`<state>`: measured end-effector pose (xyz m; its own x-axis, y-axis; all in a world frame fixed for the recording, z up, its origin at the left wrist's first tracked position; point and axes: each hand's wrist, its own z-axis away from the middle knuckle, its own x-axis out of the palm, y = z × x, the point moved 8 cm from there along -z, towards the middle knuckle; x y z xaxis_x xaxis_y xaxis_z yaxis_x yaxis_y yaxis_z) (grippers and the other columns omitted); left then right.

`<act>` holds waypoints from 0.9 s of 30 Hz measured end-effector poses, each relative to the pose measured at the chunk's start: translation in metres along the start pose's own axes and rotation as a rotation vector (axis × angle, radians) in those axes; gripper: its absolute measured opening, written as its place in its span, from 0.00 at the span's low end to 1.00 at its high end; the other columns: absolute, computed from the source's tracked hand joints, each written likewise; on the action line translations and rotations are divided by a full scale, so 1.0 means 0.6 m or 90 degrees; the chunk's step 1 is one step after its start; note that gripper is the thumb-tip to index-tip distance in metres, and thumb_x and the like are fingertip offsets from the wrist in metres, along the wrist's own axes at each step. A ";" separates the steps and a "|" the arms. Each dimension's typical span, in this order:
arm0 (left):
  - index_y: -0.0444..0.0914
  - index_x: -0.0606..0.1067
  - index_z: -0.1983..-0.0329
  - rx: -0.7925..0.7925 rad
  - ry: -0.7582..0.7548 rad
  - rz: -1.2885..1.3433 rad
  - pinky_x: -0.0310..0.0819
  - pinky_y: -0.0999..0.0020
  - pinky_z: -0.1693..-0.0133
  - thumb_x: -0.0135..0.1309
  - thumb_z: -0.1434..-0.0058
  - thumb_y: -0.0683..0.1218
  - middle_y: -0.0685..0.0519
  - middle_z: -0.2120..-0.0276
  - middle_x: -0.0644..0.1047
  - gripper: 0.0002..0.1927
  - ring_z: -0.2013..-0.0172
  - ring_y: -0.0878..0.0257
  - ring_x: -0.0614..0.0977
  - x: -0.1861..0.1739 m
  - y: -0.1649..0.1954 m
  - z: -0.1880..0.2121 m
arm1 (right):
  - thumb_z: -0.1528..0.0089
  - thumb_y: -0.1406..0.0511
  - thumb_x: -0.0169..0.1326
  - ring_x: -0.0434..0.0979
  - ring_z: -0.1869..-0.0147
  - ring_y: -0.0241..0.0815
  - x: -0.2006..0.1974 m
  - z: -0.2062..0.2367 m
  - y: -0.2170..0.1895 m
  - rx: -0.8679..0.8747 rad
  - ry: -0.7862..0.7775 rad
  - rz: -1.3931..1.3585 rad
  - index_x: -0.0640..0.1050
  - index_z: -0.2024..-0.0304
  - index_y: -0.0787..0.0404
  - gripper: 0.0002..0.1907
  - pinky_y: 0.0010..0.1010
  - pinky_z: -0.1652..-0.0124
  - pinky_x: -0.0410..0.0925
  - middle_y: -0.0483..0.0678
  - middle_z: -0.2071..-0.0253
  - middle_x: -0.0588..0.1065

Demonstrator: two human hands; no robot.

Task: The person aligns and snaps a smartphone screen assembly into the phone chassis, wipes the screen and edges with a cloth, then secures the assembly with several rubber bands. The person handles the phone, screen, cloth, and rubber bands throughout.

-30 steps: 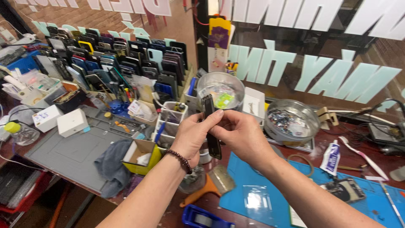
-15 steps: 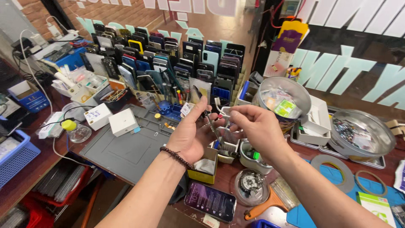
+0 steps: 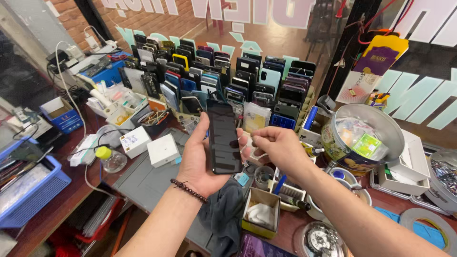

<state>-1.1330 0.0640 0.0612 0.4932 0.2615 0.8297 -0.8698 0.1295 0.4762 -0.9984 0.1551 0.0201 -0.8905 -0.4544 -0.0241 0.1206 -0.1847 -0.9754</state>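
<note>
My left hand [image 3: 200,159] holds a black smartphone [image 3: 223,135] upright by its edges, its dark screen facing me. Just right of the phone, my right hand [image 3: 278,147] pinches a small white piece between thumb and fingers, close to the phone's right edge. A beaded bracelet [image 3: 189,190] circles my left wrist. Both hands hover over a grey work mat [image 3: 152,176].
Several racks of upright phones [image 3: 223,71] fill the back of the bench. Two white boxes [image 3: 150,145] lie left, a round metal tin [image 3: 362,138] right. A dark cloth [image 3: 223,214] and a small yellow box [image 3: 260,212] sit below. Blue trays [image 3: 28,190] line the left edge.
The camera has swung left. My left hand now grips the black phone upright, screen toward me; half a second ago both hands were fingering small parts over the holders.
</note>
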 end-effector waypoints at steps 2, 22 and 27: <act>0.30 0.75 0.54 -0.009 -0.002 0.013 0.79 0.52 0.55 0.49 0.37 0.68 0.44 0.62 0.79 0.35 0.60 0.51 0.82 -0.012 0.030 -0.030 | 0.35 0.64 0.55 0.79 0.68 0.36 0.024 -0.034 0.010 0.038 0.011 0.043 0.82 0.53 0.63 0.12 0.28 0.69 0.72 0.45 0.68 0.81; 0.34 0.75 0.47 0.059 0.000 -0.028 0.80 0.52 0.58 0.42 0.30 0.64 0.42 0.57 0.80 0.30 0.58 0.49 0.82 -0.436 0.775 -0.246 | 0.46 0.61 0.64 0.83 0.63 0.48 0.717 -0.591 -0.023 -0.127 -0.056 0.523 0.85 0.58 0.55 0.13 0.39 0.60 0.74 0.50 0.65 0.83; 0.35 0.73 0.49 0.112 0.071 0.044 0.78 0.55 0.62 0.39 0.31 0.65 0.42 0.59 0.80 0.30 0.57 0.47 0.83 -0.560 0.922 -0.224 | 0.43 0.65 0.57 0.82 0.56 0.54 0.902 -0.683 0.040 -0.203 -0.188 0.815 0.84 0.59 0.52 0.11 0.46 0.56 0.73 0.54 0.64 0.81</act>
<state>-1.7823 0.1766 0.0068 0.4193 0.3697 0.8292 -0.8801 -0.0584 0.4711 -1.6572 0.2621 -0.1062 -0.0988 -0.3302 -0.9387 0.6454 0.6967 -0.3130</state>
